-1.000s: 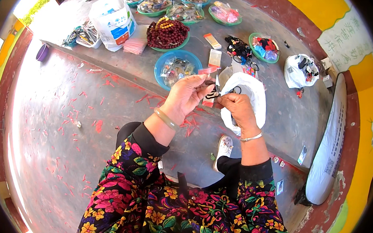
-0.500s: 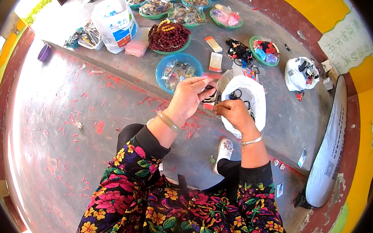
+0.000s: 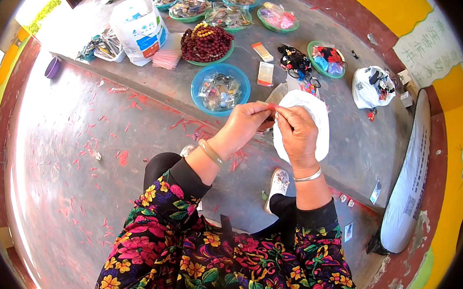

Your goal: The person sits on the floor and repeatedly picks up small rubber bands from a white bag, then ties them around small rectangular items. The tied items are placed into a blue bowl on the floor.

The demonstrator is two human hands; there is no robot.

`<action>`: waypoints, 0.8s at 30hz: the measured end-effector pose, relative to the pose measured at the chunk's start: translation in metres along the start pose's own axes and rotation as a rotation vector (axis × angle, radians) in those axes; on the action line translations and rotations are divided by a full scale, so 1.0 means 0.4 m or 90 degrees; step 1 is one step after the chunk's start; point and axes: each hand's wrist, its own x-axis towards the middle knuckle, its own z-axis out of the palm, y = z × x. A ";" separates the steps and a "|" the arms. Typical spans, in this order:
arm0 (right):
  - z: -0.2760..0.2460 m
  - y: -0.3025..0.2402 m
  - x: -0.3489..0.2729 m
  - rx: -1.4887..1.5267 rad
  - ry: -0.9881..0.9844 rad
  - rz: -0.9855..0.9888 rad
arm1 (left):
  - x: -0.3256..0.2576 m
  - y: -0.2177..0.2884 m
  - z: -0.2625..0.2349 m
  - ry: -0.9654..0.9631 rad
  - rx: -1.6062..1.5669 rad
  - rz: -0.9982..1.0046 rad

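My left hand (image 3: 242,125) and my right hand (image 3: 300,132) meet in front of me, fingertips pinched together on the red-edged top of a small clear plastic bag (image 3: 272,107). My fingers cover most of the bag, so its contents are hidden now. Just behind and under my right hand stands an open white sack (image 3: 319,121). To the left of it, a blue basin (image 3: 194,91) holds several small clear packets. A bangle circles each wrist.
Beyond lie a green tray of dark red beads (image 3: 200,47), basins of packaged trinkets (image 3: 229,16), a cardboard-backed packet (image 3: 265,74), black hair ties (image 3: 295,60) and a second white sack (image 3: 363,92). A step edge (image 3: 154,92) crosses the floor. Red scraps litter the lower level.
My right hand has risen and come in against the left at the bag's top. The dark bands seen in the bag earlier are now covered by my fingers.
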 end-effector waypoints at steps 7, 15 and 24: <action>0.011 0.034 -0.007 -0.162 0.025 -0.132 | -0.002 -0.018 0.006 -0.017 0.146 0.042; 0.012 0.034 -0.012 -0.237 -0.002 -0.161 | -0.001 -0.028 0.000 0.032 0.516 0.099; 0.016 0.031 -0.016 -0.303 -0.048 -0.172 | -0.009 -0.050 -0.005 0.032 0.646 0.287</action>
